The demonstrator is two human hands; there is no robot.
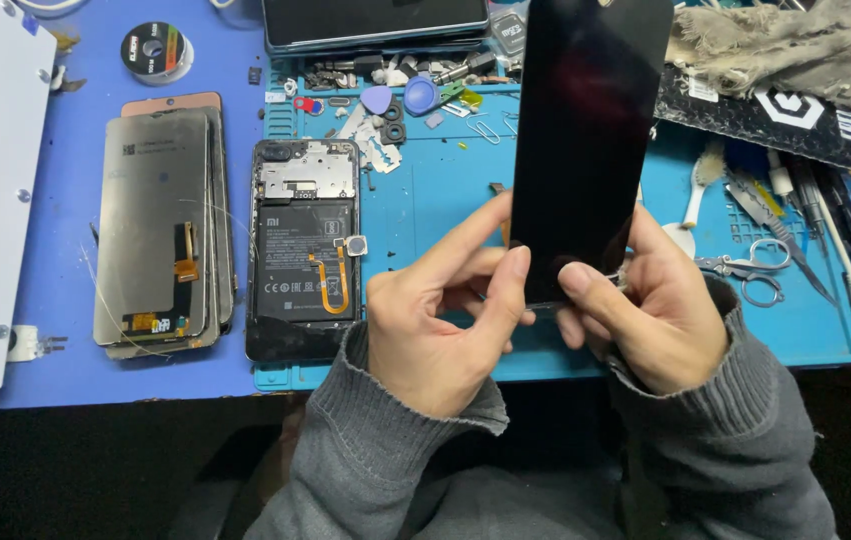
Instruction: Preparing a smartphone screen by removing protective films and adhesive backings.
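Both hands are pinching the bottom edge of a black phone screen panel (585, 140), which is standing upright above the blue tabletop (445, 200). The left hand (440, 320) and right hand (650, 315) are closing thumbs and fingers on its lower corners. The panel is probably thin, light, stiff, glossy, slippery and breakable, so edge grips look safest. An opened phone (303, 250) is lying nearby.

Left sleeve: I see grey ribbed knit, with a thick cuff bunched at the wrist of my left hand (432, 335).
Right sleeve: same grey ribbed knit, cuff folded snug behind my right hand (653, 320).
Hands: both bare, no gloves, rings or watch that I can see.
Torso: grey knit fabric low in view.
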